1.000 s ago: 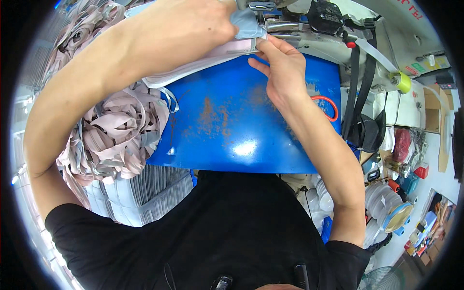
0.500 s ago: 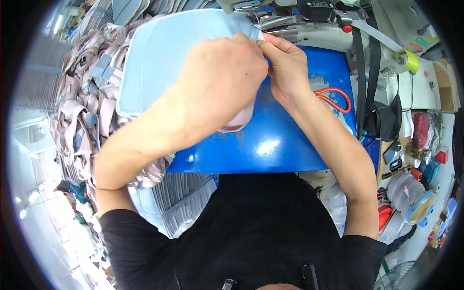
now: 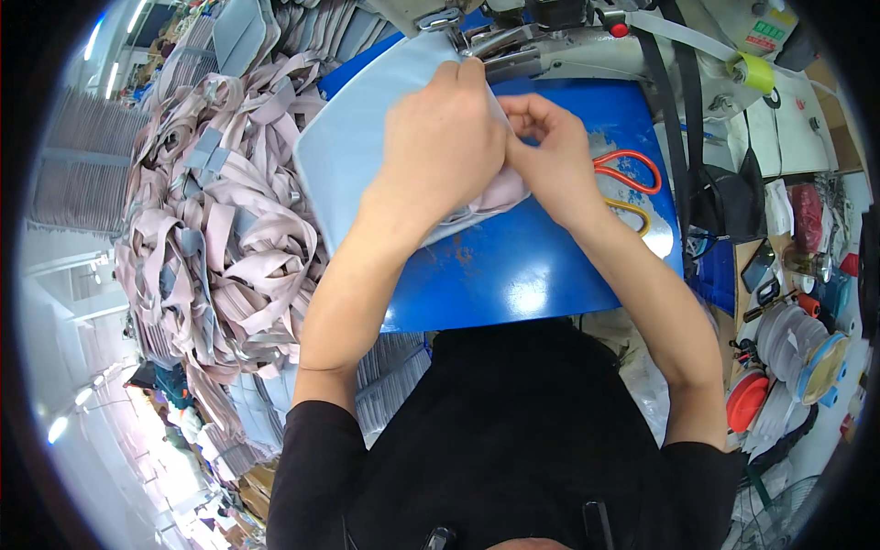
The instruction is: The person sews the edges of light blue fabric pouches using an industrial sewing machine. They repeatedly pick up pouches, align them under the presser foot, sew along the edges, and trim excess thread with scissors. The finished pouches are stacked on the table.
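A light blue fabric piece (image 3: 344, 137) with a pink underside (image 3: 498, 191) lies at the sewing machine's metal folder and foot (image 3: 440, 27), over a blue work surface (image 3: 477, 293). My left hand (image 3: 447, 137) lies on the fabric below the foot with fingers curled closed at its right edge. Just to the right, my right hand (image 3: 550, 156) is closed on that edge, thumb against the fingers, touching my left hand. Its fingertips are partly hidden. Red-handled scissors (image 3: 653, 179) and a yellow-handled tool (image 3: 637, 213) lie right of my right wrist.
Tangled pink and grey straps (image 3: 229, 247) pile at the left, with stacked grey pieces (image 3: 78, 165) beyond and below. Dark straps (image 3: 697, 119) hang at the machine's right. Spools (image 3: 779, 339), a red round object (image 3: 747, 399) and small items crowd the right side.
My left hand and forearm have swung right and upright. The blue fabric has turned and moved right, uncovering more straps. My right hand has moved slightly down, still gripping the edge.
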{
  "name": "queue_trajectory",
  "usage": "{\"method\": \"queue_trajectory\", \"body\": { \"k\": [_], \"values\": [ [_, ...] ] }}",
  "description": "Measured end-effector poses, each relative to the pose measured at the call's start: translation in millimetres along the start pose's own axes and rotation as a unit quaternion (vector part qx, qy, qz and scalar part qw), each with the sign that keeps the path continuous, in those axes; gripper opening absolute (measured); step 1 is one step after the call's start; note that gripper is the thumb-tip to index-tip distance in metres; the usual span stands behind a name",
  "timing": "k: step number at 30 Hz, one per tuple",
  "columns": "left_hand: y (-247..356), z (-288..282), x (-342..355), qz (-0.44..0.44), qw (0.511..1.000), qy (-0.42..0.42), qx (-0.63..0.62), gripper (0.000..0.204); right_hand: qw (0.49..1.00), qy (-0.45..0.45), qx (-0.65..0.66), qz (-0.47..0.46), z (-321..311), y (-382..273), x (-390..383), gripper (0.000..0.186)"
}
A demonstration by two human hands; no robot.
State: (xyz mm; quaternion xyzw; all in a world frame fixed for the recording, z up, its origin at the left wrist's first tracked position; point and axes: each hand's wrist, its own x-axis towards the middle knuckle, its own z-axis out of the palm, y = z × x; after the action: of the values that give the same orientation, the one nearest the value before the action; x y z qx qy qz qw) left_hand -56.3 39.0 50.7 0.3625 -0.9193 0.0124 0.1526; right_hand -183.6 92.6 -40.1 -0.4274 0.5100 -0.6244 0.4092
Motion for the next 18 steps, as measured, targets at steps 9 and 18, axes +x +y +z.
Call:
{"method": "queue_trajectory", "body": {
  "k": [9,18],
  "values": [
    [2,13,-72,0.085,0.985,0.128,-0.078,0.049,0.989,-0.035,0.072,0.128,-9,-17,-41,0.026],
    [-6,32,-81,0.062,0.971,0.186,-0.136,0.042,0.812,0.206,-0.423,-0.346,-119,-128,-14,0.021]
  ]
}}
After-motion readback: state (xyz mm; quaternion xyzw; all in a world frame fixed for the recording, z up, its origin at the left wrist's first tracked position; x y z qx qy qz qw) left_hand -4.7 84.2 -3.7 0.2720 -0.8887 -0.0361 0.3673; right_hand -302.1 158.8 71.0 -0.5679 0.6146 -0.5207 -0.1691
